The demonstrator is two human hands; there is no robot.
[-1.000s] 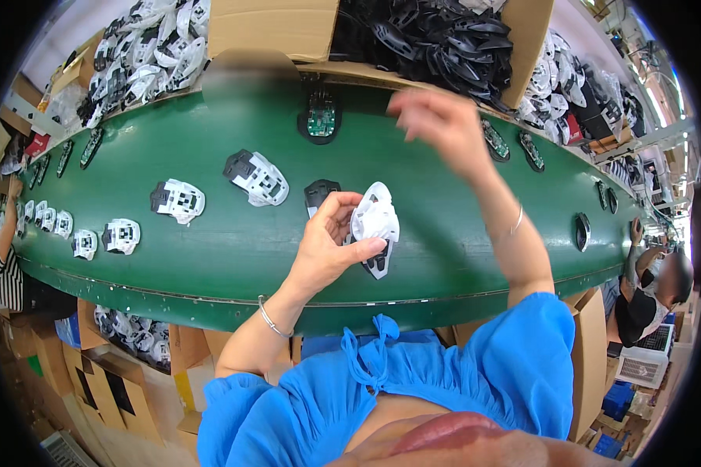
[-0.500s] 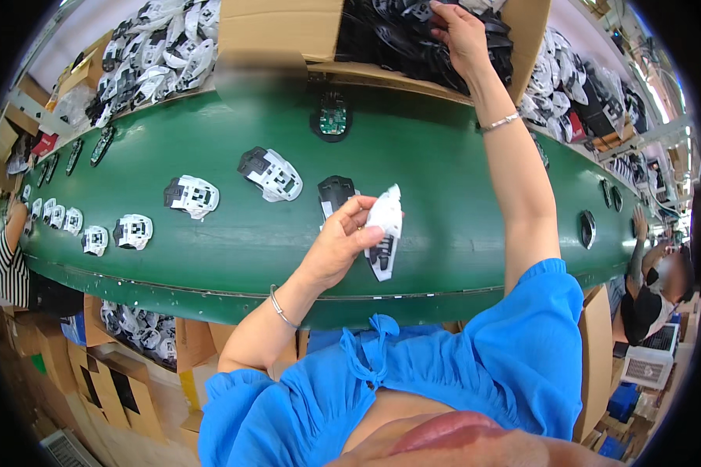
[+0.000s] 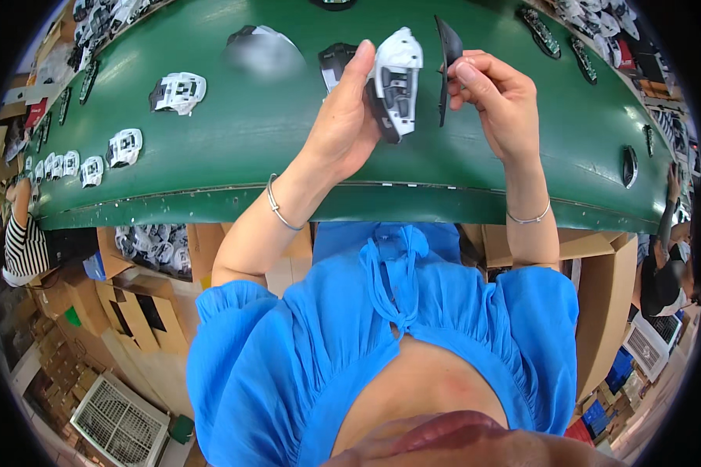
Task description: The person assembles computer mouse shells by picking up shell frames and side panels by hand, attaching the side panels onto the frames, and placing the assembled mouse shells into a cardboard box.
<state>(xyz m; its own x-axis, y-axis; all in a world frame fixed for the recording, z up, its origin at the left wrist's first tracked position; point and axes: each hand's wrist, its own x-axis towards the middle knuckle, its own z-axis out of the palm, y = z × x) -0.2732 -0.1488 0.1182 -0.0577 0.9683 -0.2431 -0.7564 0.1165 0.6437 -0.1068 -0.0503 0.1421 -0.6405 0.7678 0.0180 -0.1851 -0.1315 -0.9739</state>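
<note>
White shell [image 3: 403, 58] with a dark inner part and a dark lower rim is held up over the green counter [image 3: 249, 159], in front of the person's chest. Its left side rests against the left hand [image 3: 343, 128], thumb raised along the edge and the other fingers mostly hidden behind; that grip probably supports the piece from the back while leaving its slotted face in view. Just to its right, apart from it, the right hand [image 3: 500, 101] pinches a thin black panel [image 3: 449, 54] between thumb and fingers near the middle of its length. The panel stands nearly edge-on to the camera, and such a light hold by one side likely leaves the face toward the shell uncovered. Beyond the left hand lies a dark-and-white piece [image 3: 333, 62], partly covered by it. Farther left, white-and-black shells [image 3: 183, 93] trail off in a loose line, spaced apart, perhaps so each can be lifted singly. Slim circuit boards [image 3: 539, 33] lie along the far right side, and a dark oval part [image 3: 629, 166] sits nearer the right end, well clear of both hands.
</note>
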